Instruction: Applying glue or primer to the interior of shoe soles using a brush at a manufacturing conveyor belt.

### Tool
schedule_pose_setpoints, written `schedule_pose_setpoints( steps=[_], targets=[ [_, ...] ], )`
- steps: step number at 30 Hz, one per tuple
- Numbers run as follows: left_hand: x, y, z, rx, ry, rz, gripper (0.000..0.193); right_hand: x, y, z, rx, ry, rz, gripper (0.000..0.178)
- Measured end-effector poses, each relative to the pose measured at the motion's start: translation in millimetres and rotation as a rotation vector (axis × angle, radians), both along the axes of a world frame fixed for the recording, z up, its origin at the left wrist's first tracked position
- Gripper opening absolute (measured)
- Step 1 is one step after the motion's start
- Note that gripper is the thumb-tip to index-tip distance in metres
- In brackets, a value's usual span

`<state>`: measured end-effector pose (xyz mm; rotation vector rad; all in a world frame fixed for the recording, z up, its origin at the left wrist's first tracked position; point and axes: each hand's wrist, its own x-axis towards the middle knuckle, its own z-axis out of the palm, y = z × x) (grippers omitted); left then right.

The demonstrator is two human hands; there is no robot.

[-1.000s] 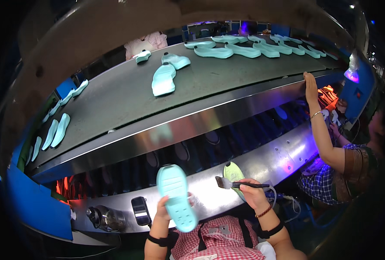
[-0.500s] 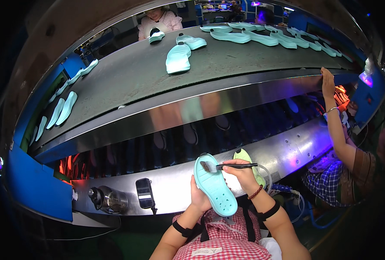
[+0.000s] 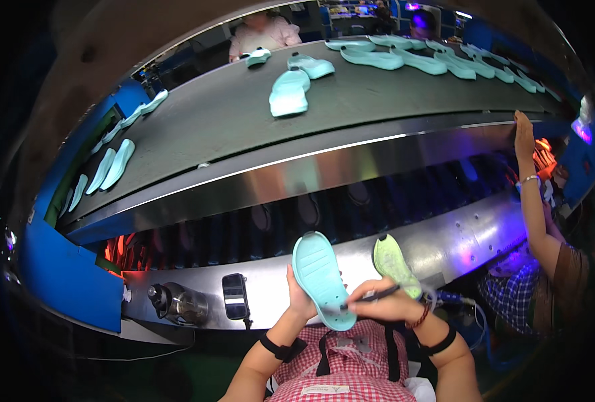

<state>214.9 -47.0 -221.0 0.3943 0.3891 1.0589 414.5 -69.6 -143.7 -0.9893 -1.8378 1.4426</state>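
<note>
My left hand [image 3: 299, 296] is closed around the edge of a light-blue shoe sole [image 3: 315, 264], which is tilted up in front of my apron. Small round holes show at the sole's near end. In my right hand [image 3: 392, 307] is a black-handled brush [image 3: 383, 293] with a clear hose, gripped in a pinch. Its tip is over the near, holed end of the sole and blurred, so whether it touches is unclear. Just beyond my right hand, a yellow-green sole [image 3: 394, 258] lies on the metal ledge.
Light-blue soles [image 3: 289, 94] lie on the dark conveyor belt [image 3: 210, 120]. A phone [image 3: 235, 297] and a dark bottle [image 3: 179, 303] are on the metal ledge [image 3: 438, 248] to the left. At right, a co-worker's arm [image 3: 533, 201] reaches to the belt's edge; another person [image 3: 264, 33] sits across.
The brush has moved from the sole's far end down to its near, holed end. My right hand has come nearer to me, uncovering more of the yellow-green sole. The view has shifted slightly.
</note>
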Motion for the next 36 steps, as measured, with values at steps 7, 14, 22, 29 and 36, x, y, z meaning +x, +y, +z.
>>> schedule_pose_setpoints(
  steps=[7,14,22,29,36],
  targets=[
    [24,-3,21,-0.119,-0.317,0.012,0.077,-24,10,7,0.359,0.191,-0.206,0.017],
    [23,2,24,-0.143,-0.112,0.16,0.078,-9,12,21,0.316,0.157,-0.293,0.018],
    [21,5,46,0.136,-0.075,0.251,0.093,-1,8,32,0.416,0.168,-0.14,0.019],
    [1,8,49,0.439,-0.129,0.477,0.092,2,3,34,0.553,0.117,-0.065,0.019],
    [-10,5,57,0.516,-0.16,0.478,0.092,10,-6,31,0.466,0.227,-0.036,0.022]
  ],
)
